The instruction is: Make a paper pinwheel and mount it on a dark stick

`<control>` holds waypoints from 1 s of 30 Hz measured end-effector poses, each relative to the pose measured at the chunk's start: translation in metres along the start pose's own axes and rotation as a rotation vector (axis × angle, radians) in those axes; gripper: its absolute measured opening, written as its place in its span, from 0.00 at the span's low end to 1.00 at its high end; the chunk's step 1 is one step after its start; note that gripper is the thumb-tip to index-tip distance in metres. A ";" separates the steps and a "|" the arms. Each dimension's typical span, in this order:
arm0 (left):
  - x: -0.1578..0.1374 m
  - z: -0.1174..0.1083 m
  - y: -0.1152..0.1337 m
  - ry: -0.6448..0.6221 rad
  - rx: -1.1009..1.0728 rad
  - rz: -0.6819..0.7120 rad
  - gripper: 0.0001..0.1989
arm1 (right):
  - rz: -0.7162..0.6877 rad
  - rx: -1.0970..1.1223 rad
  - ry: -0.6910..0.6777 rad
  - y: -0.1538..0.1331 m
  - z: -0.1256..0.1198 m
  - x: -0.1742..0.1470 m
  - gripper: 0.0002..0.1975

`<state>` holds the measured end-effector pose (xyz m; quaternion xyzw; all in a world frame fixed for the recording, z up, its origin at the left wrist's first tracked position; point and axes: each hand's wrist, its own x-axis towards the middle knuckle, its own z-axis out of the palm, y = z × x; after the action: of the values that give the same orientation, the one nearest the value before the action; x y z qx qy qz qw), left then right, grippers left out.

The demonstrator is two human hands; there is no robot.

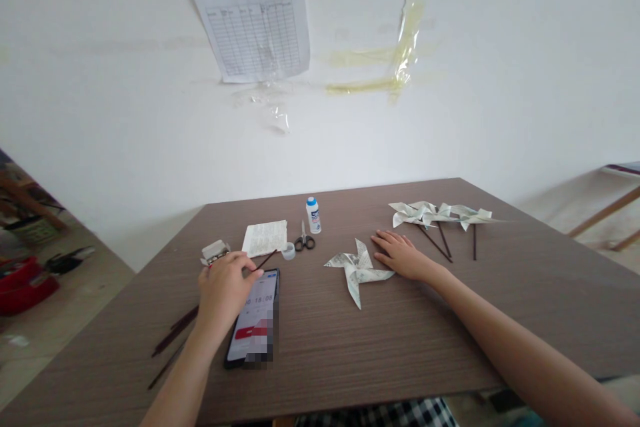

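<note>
1. Paper pinwheel (353,270): pale, printed sheet folded into four pointy blades, lying on the bench (320,340) with one blade aimed at the far edge. Its right-hand tip sits right by the right hand (403,255); can't tell if they touch.
2. Dark stick (267,261): skinny, brownish, pinched in the left hand's (227,283) fingertips. Free end slants away and rightward, rest is hidden by the fingers.

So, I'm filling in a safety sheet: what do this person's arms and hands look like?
The left hand and right hand wear no gloves; no rings can be made out. The forearms have no sleeves, watch or bracelet in view. Black-and-white checked cloth, perhaps clothing, shows at the bottom edge.
</note>
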<state>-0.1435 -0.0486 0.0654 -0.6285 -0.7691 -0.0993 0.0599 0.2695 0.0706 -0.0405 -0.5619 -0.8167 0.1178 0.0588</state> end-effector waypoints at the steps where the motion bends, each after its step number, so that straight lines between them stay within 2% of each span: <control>1: 0.000 0.001 0.010 0.000 -0.012 0.024 0.08 | -0.001 0.006 0.002 0.000 0.000 0.000 0.34; 8: -0.013 0.017 0.087 -0.091 -0.020 0.159 0.05 | 0.008 0.006 0.000 0.001 0.001 0.001 0.34; 13: -0.017 0.031 0.116 -0.173 0.047 0.203 0.05 | 0.008 -0.007 -0.006 0.000 0.000 0.000 0.34; 18: -0.017 0.035 0.122 -0.204 0.070 0.247 0.07 | 0.004 -0.009 -0.009 0.000 0.001 0.001 0.34; 23: -0.017 0.033 0.120 -0.223 0.042 0.236 0.06 | 0.007 0.012 0.013 0.003 0.004 0.003 0.33; 27: -0.020 0.029 0.114 -0.237 0.005 0.234 0.07 | 0.012 0.104 0.101 0.001 0.004 0.005 0.28; 30: -0.025 0.025 0.108 -0.237 -0.004 0.236 0.11 | -0.034 0.222 0.181 -0.005 0.002 0.006 0.23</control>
<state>-0.0324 -0.0463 0.0441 -0.7218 -0.6915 -0.0182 -0.0210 0.2617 0.0745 -0.0415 -0.5465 -0.7992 0.1555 0.1959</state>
